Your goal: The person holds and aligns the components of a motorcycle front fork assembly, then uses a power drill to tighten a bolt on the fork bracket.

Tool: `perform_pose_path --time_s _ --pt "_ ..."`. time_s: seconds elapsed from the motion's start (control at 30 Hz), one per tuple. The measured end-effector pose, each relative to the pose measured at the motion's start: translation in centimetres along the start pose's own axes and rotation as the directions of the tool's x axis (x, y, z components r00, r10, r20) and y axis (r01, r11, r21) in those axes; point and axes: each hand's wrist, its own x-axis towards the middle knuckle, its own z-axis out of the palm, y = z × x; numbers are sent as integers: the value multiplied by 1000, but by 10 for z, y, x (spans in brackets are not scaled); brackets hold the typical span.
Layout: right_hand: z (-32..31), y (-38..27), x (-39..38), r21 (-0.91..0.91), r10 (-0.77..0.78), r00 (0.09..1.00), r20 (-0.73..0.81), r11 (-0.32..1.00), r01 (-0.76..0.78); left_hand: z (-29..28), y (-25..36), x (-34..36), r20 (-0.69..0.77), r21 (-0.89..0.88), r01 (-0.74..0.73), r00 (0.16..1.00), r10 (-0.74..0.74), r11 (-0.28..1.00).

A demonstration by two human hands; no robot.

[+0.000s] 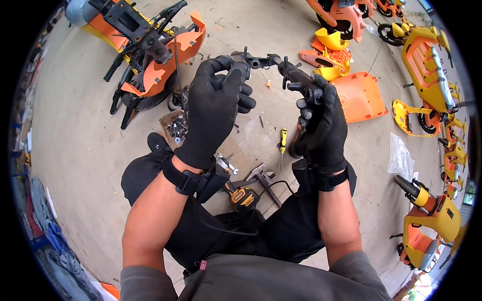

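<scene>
Concrete floor of a workshop, seen from above, with yellow-and-orange scooters ranged along the right edge of the frame. Upper centre: a black tubular part, with short projecting stubs and a narrow bracket toward its left end, is held up off the floor between two gloved hands. The left hand has its grip closed about the left end, mainly between thumb and forefinger; the right hand has its grip closed about the lower right end. Whether the part is one piece or two joined pieces cannot be told.

State of the work: the part is clear of any vehicle. At upper left lies a scooter assembly with its dark framework exposed and an orange panel beside it. At upper right, an orange cover and yellow shells lie loose, apparently not yet fitted to anything. Small hardware sits uninstalled in an open box left of centre. Lower centre: a screwdriver, a wrench and a yellow-and-black power tool lie out of hand; neither grip holds a tool.
</scene>
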Motion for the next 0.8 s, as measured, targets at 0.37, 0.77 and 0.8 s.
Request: perform_pose_path --time_s 0.37,0.77,0.8 --pt "-4 2 0 98 84 995 -53 992 -78 3 -1 -3 0 8 8 1000 -8 1000" --pt "-18 8 -5 121 111 987 -117 988 -97 7 -10 -8 67 -1 -16 998 16 1000" --pt "-19 8 -4 141 123 985 -118 984 -106 8 -10 -8 67 4 -6 998 6 1000"
